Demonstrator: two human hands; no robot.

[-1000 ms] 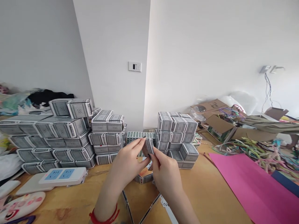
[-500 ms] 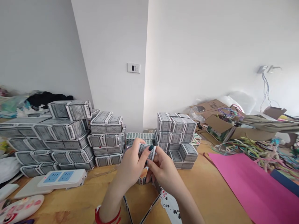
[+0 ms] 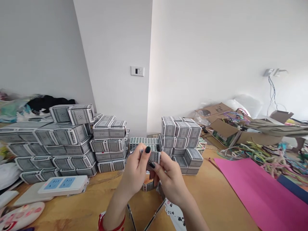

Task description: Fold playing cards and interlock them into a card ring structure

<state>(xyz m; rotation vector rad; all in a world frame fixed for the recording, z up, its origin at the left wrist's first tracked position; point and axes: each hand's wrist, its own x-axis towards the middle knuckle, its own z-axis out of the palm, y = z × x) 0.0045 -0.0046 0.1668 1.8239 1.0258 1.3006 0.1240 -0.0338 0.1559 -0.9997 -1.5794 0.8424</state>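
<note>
Between both hands, at the middle of the head view, is a playing card (image 3: 154, 157) with a grey patterned back, bent at its edges. My left hand (image 3: 136, 168) grips its left side, thumb on top. My right hand (image 3: 169, 176) pinches the lower right edge; some fingers are hidden behind the card. Just below, a folded-card piece (image 3: 148, 186) shows partly under the hands. Loose playing cards (image 3: 175, 213), face up, lie on the wooden table (image 3: 81, 211) beside my right forearm.
Stacks of folded-card blocks stand at left (image 3: 69, 134), centre left (image 3: 109, 141) and right (image 3: 181, 138). A power strip (image 3: 64, 185) lies front left. A pink sheet (image 3: 260, 192), tangled cords (image 3: 260, 157) and an open cardboard box (image 3: 226, 133) occupy the right side.
The left thumb has shifted left and up, and more of the card's patterned face shows. The right thumb now presses the card's lower edge. The surrounding stacks stay as they were.
</note>
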